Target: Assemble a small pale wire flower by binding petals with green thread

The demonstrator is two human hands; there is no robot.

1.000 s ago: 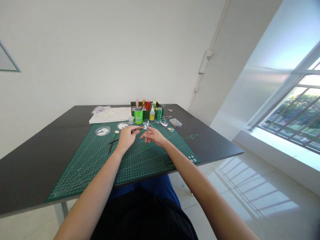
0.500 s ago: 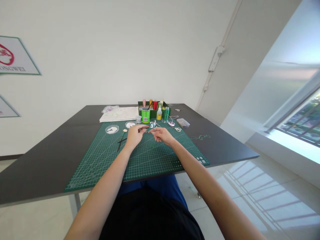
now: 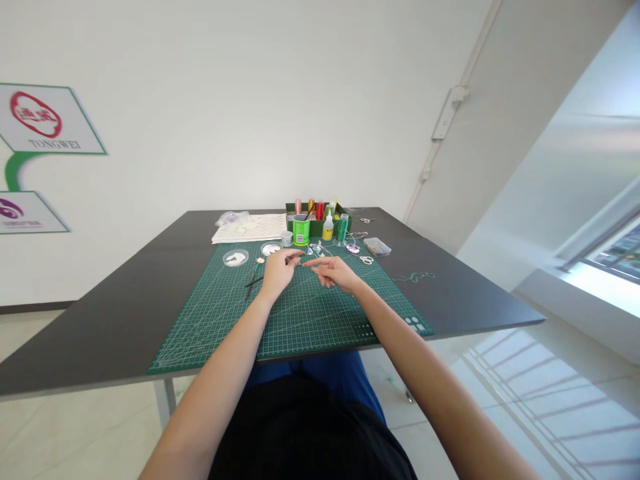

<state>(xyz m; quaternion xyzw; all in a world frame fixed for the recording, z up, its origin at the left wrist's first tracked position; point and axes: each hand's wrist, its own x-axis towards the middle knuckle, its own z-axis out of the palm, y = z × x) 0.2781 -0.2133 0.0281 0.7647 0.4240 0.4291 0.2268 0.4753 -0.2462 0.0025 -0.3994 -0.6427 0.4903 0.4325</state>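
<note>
Nearer me than the green tin (image 3: 301,231), my left hand (image 3: 280,269) pinches a tiny piece (image 3: 301,255) (too small to identify) beside my right hand (image 3: 337,272), whose hold I can't tell: seemingly fine fingertip work, next needing steadiness.

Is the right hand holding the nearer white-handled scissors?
No, the nearer white-handled scissors lie farther out than the right hand, with a visible gap between them.

- Green, deep green, was the cutting mat (image 3: 300,327), a pale grid racing right across it!
- Dark showed the slim piece (image 3: 302,254) at the left hand (image 3: 281,270).
- Lime green blazed the tub (image 3: 301,230)!
- White above, yellow below: that was the glue bottle (image 3: 327,230).
- A pink spool (image 3: 299,206) and a red spool (image 3: 319,211) flashed from the dark-green box (image 3: 316,229)!
- Blackish was the tabletop (image 3: 125,287).
</note>
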